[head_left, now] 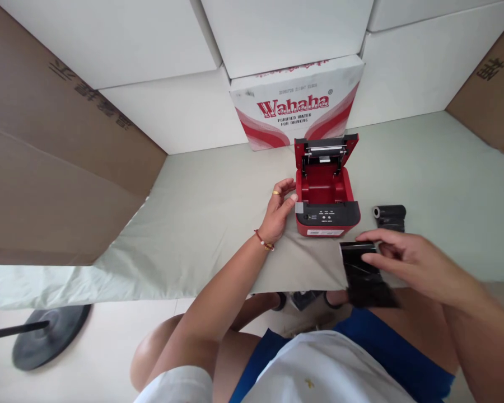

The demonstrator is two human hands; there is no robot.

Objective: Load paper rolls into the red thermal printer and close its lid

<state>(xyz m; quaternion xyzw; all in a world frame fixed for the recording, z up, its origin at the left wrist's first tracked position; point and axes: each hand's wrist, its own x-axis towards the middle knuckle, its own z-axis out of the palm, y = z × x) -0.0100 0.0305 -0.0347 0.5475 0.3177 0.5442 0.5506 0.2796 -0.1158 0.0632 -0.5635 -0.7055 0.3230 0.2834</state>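
A red and black label printer [328,215] stands on the cloth-covered table with its lid [325,150] raised. Its red inner compartment is visible, with nothing in it that I can see. My left hand [279,210] rests against the printer's left side, thumb and fingers apart. In my right hand [397,252], between thumb and fingers, is a roll of shiny black film [358,258]. A loose length of that film hangs down past the table's front edge, its lower end blurred. Just beyond my right hand lies a second black roll [392,212], its core end showing.
A Wahaha water carton [296,106] leans behind the printer against stacked white boxes [168,112]. Brown cardboard boxes stand at the left [63,157] and right [487,95]. The pale green tablecloth [193,224] hangs over the front edge. A black round stand base [50,336] is on the floor.
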